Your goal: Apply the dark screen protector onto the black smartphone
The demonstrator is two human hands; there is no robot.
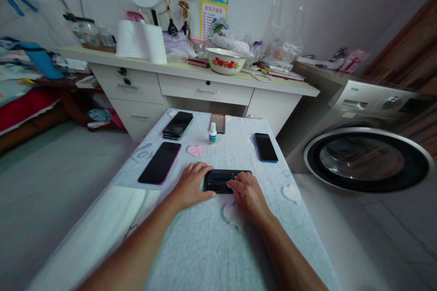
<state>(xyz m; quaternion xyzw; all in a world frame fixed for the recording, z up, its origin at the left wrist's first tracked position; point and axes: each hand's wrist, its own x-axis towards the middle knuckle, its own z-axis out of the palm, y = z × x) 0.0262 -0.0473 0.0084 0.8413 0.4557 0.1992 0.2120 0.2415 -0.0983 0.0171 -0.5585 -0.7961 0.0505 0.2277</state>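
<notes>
A dark smartphone (218, 175) lies sideways on the cloth-covered table, its back with the camera block facing up. My left hand (191, 185) steadies its left end, with the thumb at the near edge and the fingers at the far edge. Over the phone's right half, my right hand (248, 194) is closed, its bent fingertips touching the back. Whether something small is pinched there, I cannot make out. Beyond the phone stands a small white bottle (212, 135) with a blue label. Behind that lies a phone case (218, 123).
Left on the table are a large black-screened phone (160, 163) and a stack of phones (178, 124). A blue-edged phone (266, 148) lies right. Beyond stands a white desk (184, 70) bearing a floral bowl (226, 60) and paper rolls (140, 41). A washing machine (367, 100) stands right.
</notes>
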